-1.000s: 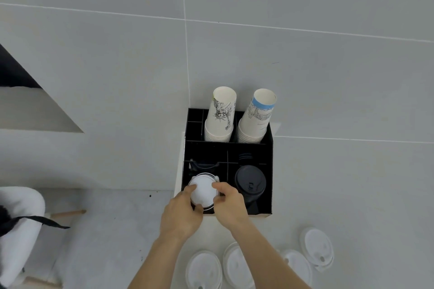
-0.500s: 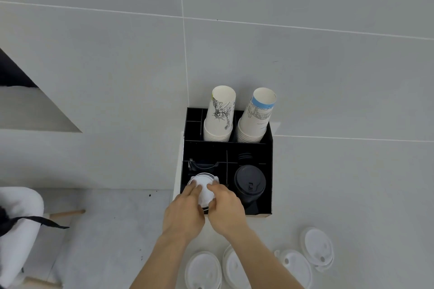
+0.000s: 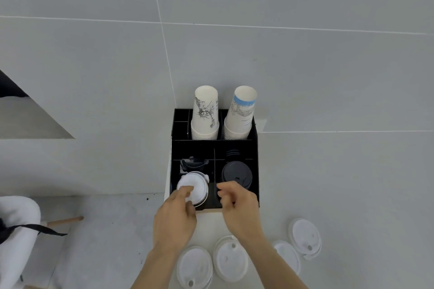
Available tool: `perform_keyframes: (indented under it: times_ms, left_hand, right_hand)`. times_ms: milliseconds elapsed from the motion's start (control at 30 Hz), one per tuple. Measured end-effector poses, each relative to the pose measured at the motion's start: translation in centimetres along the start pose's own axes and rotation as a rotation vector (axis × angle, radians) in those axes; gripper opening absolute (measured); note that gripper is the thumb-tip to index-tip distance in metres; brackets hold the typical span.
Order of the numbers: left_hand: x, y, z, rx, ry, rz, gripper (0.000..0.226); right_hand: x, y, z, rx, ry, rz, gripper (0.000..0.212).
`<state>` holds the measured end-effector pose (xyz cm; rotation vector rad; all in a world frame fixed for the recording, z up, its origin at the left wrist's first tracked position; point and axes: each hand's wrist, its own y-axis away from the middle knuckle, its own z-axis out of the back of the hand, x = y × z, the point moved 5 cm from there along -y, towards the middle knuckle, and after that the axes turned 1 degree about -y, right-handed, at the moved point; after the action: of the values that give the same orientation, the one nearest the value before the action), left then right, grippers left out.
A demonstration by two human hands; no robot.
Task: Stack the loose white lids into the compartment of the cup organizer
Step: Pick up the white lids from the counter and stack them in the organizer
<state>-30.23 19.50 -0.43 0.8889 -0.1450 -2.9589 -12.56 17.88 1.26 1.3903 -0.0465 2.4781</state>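
A black cup organizer (image 3: 255, 148) stands on a white counter against the wall. A stack of white lids (image 3: 196, 184) sits in its front left compartment. My left hand (image 3: 175, 216) rests its fingers on the top white lid. My right hand (image 3: 237, 204) hovers just right of that stack, fingers loosely curled and holding nothing. Several loose white lids lie on the counter in front: one (image 3: 195, 267) at the left, one (image 3: 231, 261) in the middle, one (image 3: 287, 256) partly behind my right forearm, and a pile (image 3: 305, 238) at the right.
Black lids (image 3: 236, 172) fill the front right compartment. Two stacks of paper cups (image 3: 205, 115) (image 3: 240, 115) stand upside down in the back compartments. The counter's left edge drops to a grey floor; a person in white (image 3: 14, 230) is at the lower left.
My right hand has come off the white lid and moved right. My left hand stays on the lid, which now sits lower on the stack in the compartment.
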Motion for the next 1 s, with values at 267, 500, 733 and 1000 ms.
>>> perform_keyframes:
  times_ms: [267, 500, 733, 1000]
  left_hand:
    - [-8.5, 4.1, -6.1, 0.261, 0.393, 0.018, 0.024]
    - [-15.8, 7.4, -13.4, 0.563, 0.483, 0.104, 0.034]
    - [-18.8, 9.8, -17.7, 0.709, 0.434, 0.274, 0.066]
    - [-19.8, 9.9, -17.8, 0.684, 0.479, 0.305, 0.068]
  right_hand:
    - [-9.3, 2.5, 10.1, -0.177, -0.098, -0.398, 0.032]
    - [-16.2, 4.1, 17.4, -0.217, 0.002, -0.553, 0.038]
    - [-19.9, 5.1, 18.5, -0.020, -0.206, -0.691, 0.053]
    - [-20.8, 5.2, 18.3, -0.027, -0.301, -0.724, 0.046]
